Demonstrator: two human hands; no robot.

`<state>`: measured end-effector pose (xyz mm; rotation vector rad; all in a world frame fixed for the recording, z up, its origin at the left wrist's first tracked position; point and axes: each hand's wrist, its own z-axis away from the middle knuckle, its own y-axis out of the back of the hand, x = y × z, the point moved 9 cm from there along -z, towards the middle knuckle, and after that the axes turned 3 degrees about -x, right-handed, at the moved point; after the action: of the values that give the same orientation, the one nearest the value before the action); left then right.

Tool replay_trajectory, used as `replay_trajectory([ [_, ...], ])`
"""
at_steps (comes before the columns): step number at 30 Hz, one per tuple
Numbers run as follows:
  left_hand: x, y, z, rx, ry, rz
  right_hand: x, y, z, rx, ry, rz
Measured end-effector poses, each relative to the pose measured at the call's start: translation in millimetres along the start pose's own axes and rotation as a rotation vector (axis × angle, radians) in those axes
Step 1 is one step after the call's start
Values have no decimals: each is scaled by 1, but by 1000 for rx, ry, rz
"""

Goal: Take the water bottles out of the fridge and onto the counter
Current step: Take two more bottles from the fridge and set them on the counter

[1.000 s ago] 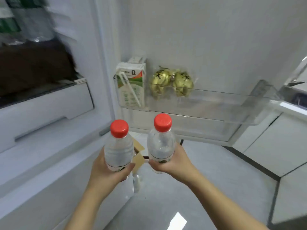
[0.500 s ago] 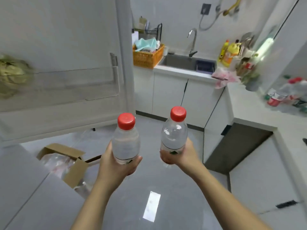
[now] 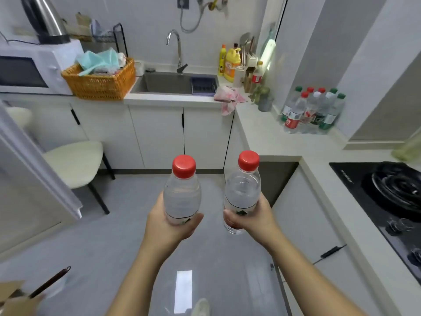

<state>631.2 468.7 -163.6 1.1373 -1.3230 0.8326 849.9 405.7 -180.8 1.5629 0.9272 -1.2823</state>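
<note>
Two clear water bottles with red caps are held upright over the grey floor. My left hand (image 3: 169,224) grips the lower half of the left bottle (image 3: 182,192). My right hand (image 3: 252,218) grips the lower half of the right bottle (image 3: 242,190). The white counter (image 3: 257,124) runs along the back wall and down the right side, ahead of both hands. A group of several bottles (image 3: 313,110) stands on it in the right corner. The fridge door edge (image 3: 34,160) shows at the left.
On the counter: a microwave (image 3: 34,67) with a kettle on top, an orange basket (image 3: 100,80), a sink (image 3: 173,83) with tap, detergent bottles (image 3: 231,63), a pink cloth (image 3: 229,96). A black gas stove (image 3: 391,190) is at right. A cream stool (image 3: 75,163) stands left.
The view has swung right, away from the fridge toward the counter corner and stove. Both hands keep the same hold on their bottles.
</note>
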Motion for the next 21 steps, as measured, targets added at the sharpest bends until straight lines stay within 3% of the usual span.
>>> replay_trajectory([
  [9, 11, -69, -131, -157, -59, 62, 12, 69, -90, 171, -26, -7],
  [21, 12, -170, -222, -309, -98, 66, 45, 161, -158, 322, -75, 11],
])
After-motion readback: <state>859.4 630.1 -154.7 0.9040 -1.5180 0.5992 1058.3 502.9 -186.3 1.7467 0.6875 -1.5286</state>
